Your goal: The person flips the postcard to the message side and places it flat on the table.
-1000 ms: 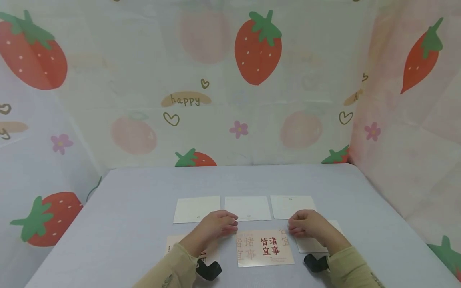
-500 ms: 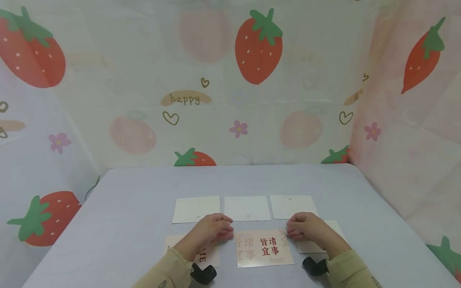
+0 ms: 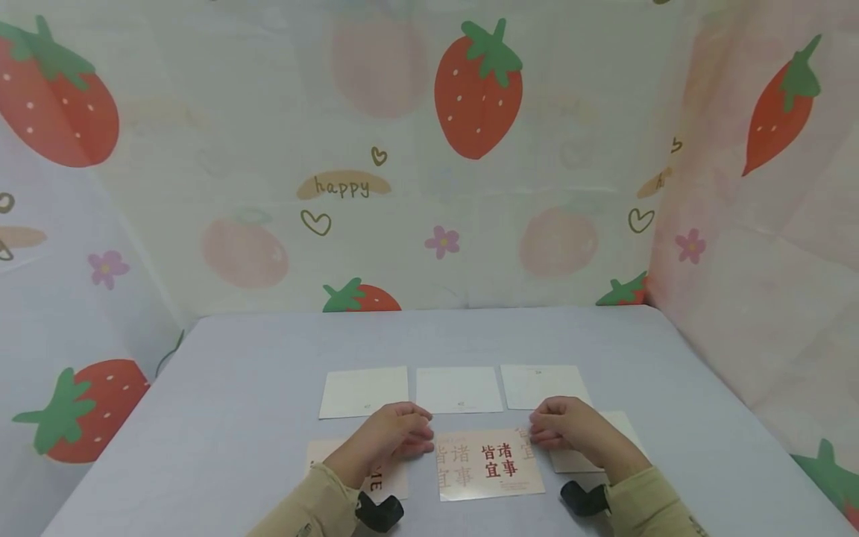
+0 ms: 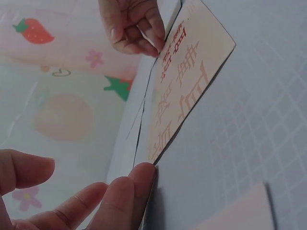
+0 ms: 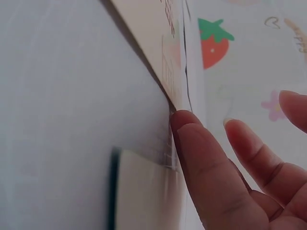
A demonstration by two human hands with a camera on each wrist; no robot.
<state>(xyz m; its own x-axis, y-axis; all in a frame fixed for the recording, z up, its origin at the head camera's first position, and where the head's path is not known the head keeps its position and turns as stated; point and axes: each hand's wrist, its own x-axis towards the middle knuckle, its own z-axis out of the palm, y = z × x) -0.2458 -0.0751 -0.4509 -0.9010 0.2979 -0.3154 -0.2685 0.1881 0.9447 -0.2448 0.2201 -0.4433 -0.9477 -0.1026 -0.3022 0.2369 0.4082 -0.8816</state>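
A cream card with red Chinese characters [image 3: 493, 477] lies on the table between the two hands in the head view. My left hand [image 3: 392, 436] is at its left edge, fingers loosely bent. In the left wrist view the fingertips [image 4: 144, 175] meet the card's near corner, and the thumb stays apart. At the card's other end, my right hand [image 3: 577, 432] has its fingertips [image 5: 184, 120] by the corner, thumb also apart. Under the left forearm lies a partly hidden lettered card [image 3: 396, 481]; a pale card [image 3: 624, 426] is partly covered by the right hand.
Three pale cards form a row behind the hands: left [image 3: 362, 391], middle [image 3: 458, 388] and right [image 3: 542, 382]. A black device [image 3: 379, 513] sits at the left wrist, another black device [image 3: 582, 498] at the right. Strawberry-print cloth [image 3: 403, 149] hangs behind the table [image 3: 201, 418].
My left hand has drawn slightly left and toward me, a little off the printed card. The right hand has shifted slightly left and lower. The cards keep their layout.
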